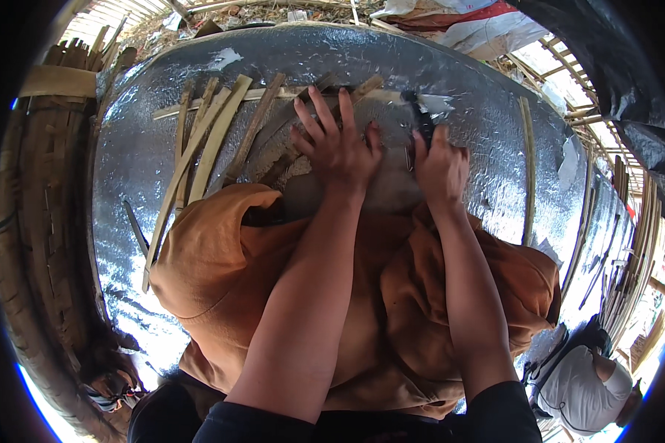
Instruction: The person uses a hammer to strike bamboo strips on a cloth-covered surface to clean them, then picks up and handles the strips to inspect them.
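Observation:
My left hand (pixel 340 151) lies with its fingers spread over bamboo strips (pixel 362 88), the palm down; whether it presses on them is hard to see. Closed round a slim black tool (pixel 419 111) is my right hand (pixel 443 166), just to the right of the left one. Blur hides what kind of tool it is. Several split bamboo strips (pixel 220 144) lie crossed and slanting left of my hands, on a shiny silver sheet (pixel 488 140). A brown cloth (pixel 266 251) is bunched beneath both forearms, nearer to me.
Thick bamboo poles (pixel 48 207) run along the left side. A single bamboo strip (pixel 527 170) lies upright in the picture at the right. Another person (pixel 587 387) in a pale shirt is at the lower right. Black plastic sheeting (pixel 613 66) hangs at the upper right.

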`<state>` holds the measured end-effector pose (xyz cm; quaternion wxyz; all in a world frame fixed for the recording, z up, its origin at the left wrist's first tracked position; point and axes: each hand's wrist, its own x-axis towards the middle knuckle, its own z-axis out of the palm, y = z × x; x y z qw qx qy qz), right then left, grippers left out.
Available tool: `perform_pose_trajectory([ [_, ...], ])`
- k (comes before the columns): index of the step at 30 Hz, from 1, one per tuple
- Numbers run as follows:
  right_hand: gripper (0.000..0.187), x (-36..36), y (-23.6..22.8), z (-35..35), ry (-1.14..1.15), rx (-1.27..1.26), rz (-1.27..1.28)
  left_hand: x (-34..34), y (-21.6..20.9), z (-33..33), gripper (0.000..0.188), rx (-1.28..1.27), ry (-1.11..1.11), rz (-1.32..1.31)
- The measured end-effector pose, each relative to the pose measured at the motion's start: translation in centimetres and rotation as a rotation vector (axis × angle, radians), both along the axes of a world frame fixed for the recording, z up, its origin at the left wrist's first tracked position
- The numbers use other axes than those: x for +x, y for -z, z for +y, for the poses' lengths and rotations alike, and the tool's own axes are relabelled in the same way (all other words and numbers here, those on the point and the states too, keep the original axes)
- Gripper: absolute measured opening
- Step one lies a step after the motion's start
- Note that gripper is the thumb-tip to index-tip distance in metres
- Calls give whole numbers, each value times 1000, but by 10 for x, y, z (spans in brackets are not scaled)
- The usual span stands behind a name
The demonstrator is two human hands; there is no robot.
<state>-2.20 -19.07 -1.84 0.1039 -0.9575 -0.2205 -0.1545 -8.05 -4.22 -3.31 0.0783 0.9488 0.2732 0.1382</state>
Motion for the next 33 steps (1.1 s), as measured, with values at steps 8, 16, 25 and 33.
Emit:
perform_pose_trajectory([
  [8,22,-6,-36,-3,-94,504,-57,-4,1,3,69,29,-2,12],
  [16,27,6,1,-10,206,617,245,-3,-5,1,67,10,-6,-12],
  [25,33,8,16,-13,185,549,133,10,-7,17,27,-15,-80,-262],
  [33,33,9,14,-13,210,548,93,11,-9,22,29,14,-75,-293],
])
